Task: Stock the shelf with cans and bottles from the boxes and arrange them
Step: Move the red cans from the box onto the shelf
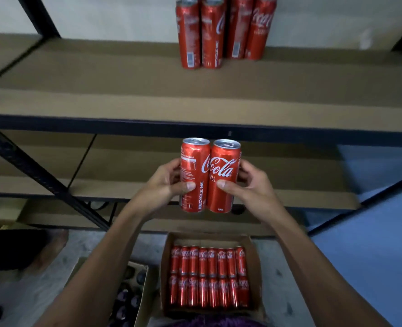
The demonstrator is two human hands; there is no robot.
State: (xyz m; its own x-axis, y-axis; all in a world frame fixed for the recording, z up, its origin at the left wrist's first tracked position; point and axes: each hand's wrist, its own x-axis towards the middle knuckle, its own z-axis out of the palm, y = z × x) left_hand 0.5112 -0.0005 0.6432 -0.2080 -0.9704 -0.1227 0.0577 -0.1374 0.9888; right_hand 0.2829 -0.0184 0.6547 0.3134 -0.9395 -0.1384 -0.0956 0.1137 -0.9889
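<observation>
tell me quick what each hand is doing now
Left hand: closed on the left cola can.
Right hand: closed on the right cola can.

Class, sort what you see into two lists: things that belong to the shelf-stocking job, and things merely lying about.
Job:
left hand
right hand
two held cans
cans on the shelf
shelf
box of cans
box of bottles

Lying about:
dark object on the floor

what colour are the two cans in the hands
Red with white lettering and silver tops, seen in the head view.
</observation>
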